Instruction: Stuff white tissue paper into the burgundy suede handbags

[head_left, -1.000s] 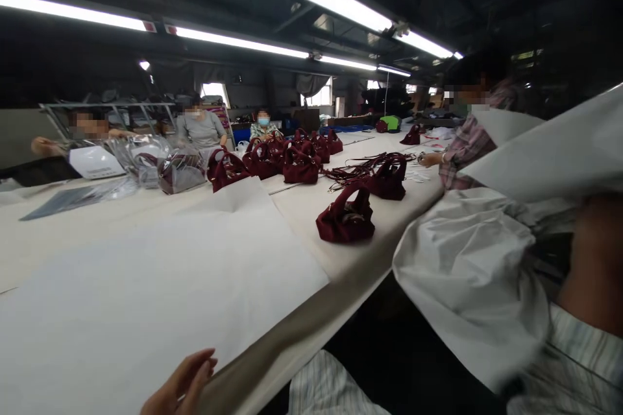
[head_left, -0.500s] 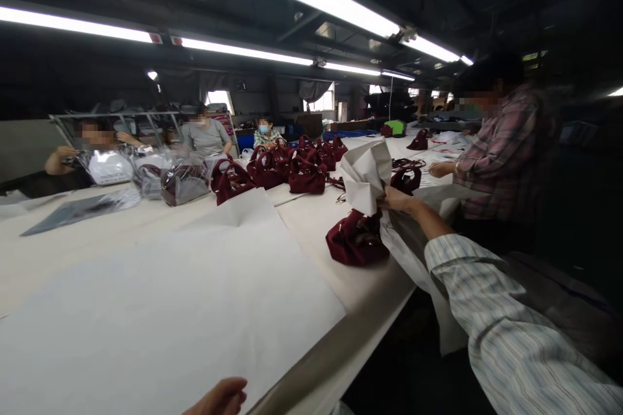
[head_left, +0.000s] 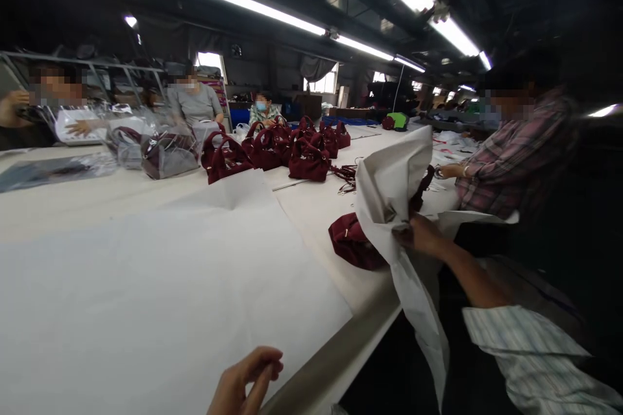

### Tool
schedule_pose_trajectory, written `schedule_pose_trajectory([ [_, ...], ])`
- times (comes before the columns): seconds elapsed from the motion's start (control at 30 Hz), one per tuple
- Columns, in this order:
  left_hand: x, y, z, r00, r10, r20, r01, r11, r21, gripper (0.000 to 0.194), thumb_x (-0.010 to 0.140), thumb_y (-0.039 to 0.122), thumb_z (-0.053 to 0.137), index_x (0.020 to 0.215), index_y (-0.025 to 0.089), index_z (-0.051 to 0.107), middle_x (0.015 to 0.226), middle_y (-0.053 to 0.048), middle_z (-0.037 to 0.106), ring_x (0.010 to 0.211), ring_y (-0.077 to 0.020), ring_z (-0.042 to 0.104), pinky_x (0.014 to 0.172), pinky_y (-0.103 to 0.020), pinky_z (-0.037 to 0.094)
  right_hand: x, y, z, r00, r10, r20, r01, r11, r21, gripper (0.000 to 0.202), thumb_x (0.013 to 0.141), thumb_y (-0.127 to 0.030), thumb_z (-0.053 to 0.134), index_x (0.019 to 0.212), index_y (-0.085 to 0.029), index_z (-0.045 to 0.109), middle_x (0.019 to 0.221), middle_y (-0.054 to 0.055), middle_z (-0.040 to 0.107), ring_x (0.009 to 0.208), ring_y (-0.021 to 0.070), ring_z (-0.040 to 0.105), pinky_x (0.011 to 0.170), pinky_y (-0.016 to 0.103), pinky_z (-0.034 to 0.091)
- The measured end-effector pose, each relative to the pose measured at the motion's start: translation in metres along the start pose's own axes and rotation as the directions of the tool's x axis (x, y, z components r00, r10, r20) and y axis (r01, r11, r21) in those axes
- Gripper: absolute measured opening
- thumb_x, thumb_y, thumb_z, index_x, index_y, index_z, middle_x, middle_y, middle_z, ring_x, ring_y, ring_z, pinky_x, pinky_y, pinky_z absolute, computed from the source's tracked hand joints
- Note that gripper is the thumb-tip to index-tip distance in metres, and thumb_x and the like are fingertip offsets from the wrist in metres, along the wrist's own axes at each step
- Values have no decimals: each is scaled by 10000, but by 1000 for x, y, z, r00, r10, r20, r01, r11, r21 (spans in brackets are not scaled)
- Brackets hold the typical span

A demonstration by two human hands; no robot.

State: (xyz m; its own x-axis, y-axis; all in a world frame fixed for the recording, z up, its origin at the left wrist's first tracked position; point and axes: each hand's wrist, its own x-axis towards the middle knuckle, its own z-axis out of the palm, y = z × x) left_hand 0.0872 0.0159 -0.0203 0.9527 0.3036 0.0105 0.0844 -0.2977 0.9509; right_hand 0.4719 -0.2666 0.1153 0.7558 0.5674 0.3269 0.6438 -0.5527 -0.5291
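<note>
My right hand [head_left: 424, 235] is closed on a crumpled sheet of white paper [head_left: 389, 175], which rises above the fist and trails down past the table edge. Just behind that paper lies a dark red handbag [head_left: 353, 240], partly covered by it. Low in the view, my left hand [head_left: 248, 379] hovers by the near table edge, fingers loosely bent and apart from the thumb, with nothing in it. Beneath and left of it, large flat white sheets of paper [head_left: 160, 285] are spread over the table.
Several dark red handbags [head_left: 309, 159] stand farther back on the table [head_left: 311, 227], beside loose straps [head_left: 346, 175]. Clear-wrapped bags [head_left: 170, 155] are at the left. A co-worker in a plaid shirt [head_left: 520, 149] stands at the right edge; other people work across the table.
My right hand has moved down and right in view, and the crumpled paper has opened out. My left hand has come farther into view. The camera has tilted slightly.
</note>
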Motion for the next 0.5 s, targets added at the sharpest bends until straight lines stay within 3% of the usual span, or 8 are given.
schedule_pose_trajectory([
  [0.1,13,0,15,996,55,69,-55,998,3,368,950,514,475,1013,216,681,906,-77,748,857,-196,715,811,-251,572,8,-16,35,982,-7,-189,5,1000,-13,378,641,-362,660,963,-167,627,761,109,673,785,334,641,760,425,484],
  [0.2,16,9,18,994,108,23,-108,994,24,335,939,484,509,1070,218,667,971,-90,748,877,-196,719,823,-264,582,26,-54,30,934,-42,-354,59,998,36,432,718,-451,587,1023,-146,626,780,115,679,784,312,640,727,397,484],
  [0.27,18,31,12,986,138,-92,-134,990,49,333,913,475,560,1113,225,653,1016,-95,741,914,-207,716,838,-292,590,34,-92,10,891,-72,-448,118,990,74,414,749,-437,544,1031,-144,626,805,95,684,776,280,633,701,365,484],
  [0.37,22,82,-1,942,166,-291,-157,986,54,394,891,480,590,1194,228,601,1074,-89,710,997,-217,688,891,-353,585,33,-159,-19,841,-182,-509,272,956,107,328,712,-307,556,995,-168,648,791,35,684,752,236,620,664,315,470],
  [0.43,26,114,-5,912,185,-366,-176,983,59,500,878,485,600,1298,225,521,1128,-91,675,1031,-220,664,911,-387,576,22,-200,-22,825,-290,-485,404,902,149,333,683,-207,563,1000,-186,664,802,5,688,746,212,620,656,287,461],
  [0.5,28,133,-4,876,190,-443,-153,981,120,597,853,448,624,1376,222,446,1172,-101,635,1032,-231,642,894,-410,571,5,-231,-6,825,-372,-426,496,837,229,379,673,-137,562,1032,-193,670,850,-3,692,766,203,624,662,275,457],
])
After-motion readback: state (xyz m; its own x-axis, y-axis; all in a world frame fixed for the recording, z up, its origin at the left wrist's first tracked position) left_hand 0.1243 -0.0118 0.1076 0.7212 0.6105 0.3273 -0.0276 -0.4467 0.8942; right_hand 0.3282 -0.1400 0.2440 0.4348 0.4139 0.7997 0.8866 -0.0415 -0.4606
